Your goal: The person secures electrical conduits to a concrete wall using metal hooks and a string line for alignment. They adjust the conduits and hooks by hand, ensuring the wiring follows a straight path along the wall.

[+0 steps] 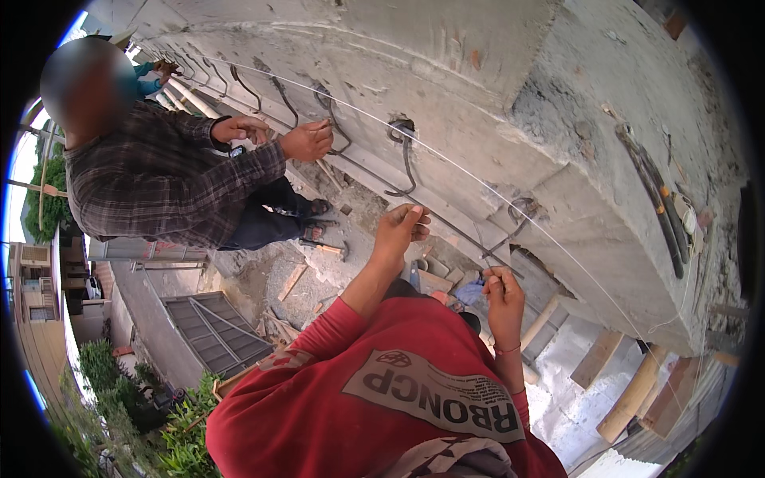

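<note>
A long thin steel rod (374, 175) runs slantwise along the concrete wall in front of me. My left hand (400, 233) is closed, its thumb tip right beside the rod; what it holds, if anything, is hidden. Near the rod's right end, my right hand (504, 301) has its fingers pinched together on something too small to name. Bent rebar hooks, such as this rebar hook (409, 167) and another rebar hook (522, 227), stick out of holes in the wall. A co-worker in a plaid shirt (171, 179) stands to the left, one hand (307, 141) by the rod.
A taut white string (458, 163) crosses before the wall (446, 72). Dark hoses (657, 195) lie on the concrete at right. Wooden boards (598, 358) stick out at lower right. A long-handled tool (323, 248) and scraps lie below. Another person's teal sleeve (147, 84) shows farther off.
</note>
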### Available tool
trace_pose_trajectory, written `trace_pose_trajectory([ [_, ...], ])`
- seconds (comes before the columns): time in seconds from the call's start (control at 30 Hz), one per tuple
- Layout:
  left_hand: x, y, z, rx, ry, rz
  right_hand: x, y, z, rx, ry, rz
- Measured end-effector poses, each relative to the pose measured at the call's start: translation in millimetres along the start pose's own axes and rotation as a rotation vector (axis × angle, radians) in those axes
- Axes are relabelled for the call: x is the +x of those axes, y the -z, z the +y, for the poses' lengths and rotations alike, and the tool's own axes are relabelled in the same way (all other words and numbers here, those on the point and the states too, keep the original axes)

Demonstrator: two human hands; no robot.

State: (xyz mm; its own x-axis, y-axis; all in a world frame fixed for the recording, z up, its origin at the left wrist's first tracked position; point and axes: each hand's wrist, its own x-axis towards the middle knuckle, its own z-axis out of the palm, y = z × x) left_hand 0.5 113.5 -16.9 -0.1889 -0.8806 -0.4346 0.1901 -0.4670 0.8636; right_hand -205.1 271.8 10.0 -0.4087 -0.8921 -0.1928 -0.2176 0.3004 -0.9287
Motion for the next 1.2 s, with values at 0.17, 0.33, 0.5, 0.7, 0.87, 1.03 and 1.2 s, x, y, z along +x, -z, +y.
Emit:
trace_pose_trajectory([
  [0.17, 1, 1, 0, 0.002, -0.015, 0.000, 3, -1, -6, -0.011, 0.005, -0.017],
  [0.33, 1, 5, -4, 0.008, 0.000, -0.004, 5, -1, -7, 0.025, 0.004, -0.022],
  [0.5, -1, 9, -11, 0.003, 0.024, -0.003, 5, -1, -5, 0.020, 0.009, -0.037],
  [0.7, -5, 11, -14, -0.025, 0.026, 0.012, 2, -3, -7, -0.008, 0.010, -0.044],
  [0.87, -6, 15, -19, -0.028, 0.041, 0.018, 0, -4, -4, 0.002, 0.010, -0.051],
  [1.03, -7, 16, -22, -0.017, 0.048, 0.029, -3, -4, -6, 0.009, -0.010, -0.053],
  [1.2, -13, 16, -18, 0.025, 0.080, 0.002, -5, -5, -5, -0.001, -0.024, -0.058],
])
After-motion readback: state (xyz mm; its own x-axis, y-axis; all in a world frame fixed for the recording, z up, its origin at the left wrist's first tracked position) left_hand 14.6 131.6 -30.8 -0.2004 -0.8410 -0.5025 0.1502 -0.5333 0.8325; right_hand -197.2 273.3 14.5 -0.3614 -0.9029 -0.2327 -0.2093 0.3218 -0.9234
